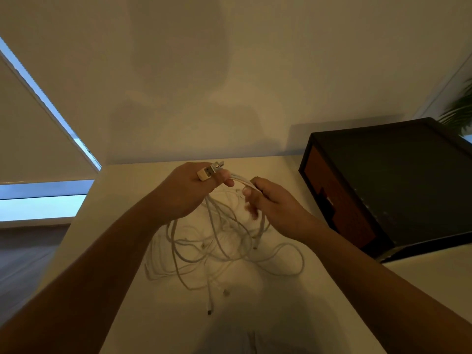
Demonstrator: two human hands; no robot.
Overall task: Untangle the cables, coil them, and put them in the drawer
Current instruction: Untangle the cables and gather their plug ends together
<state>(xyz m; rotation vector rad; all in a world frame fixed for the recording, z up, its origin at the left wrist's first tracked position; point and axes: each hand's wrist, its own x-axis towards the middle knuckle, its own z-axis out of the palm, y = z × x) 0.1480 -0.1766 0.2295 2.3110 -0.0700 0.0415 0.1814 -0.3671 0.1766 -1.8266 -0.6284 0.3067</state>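
Head: left hand (186,192), right hand (274,204) grip cables (219,241); drawer unit (383,180) flanks right.

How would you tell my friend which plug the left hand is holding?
Find the white table with the tangle of thin white cables on it. Above the tangle, the left hand holds a blocky white plug with a flat silver tip. The loose cable ends on the table are much thinner.

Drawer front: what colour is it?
Reddish-brown drawer front, set in a black cabinet; the head view shows it.
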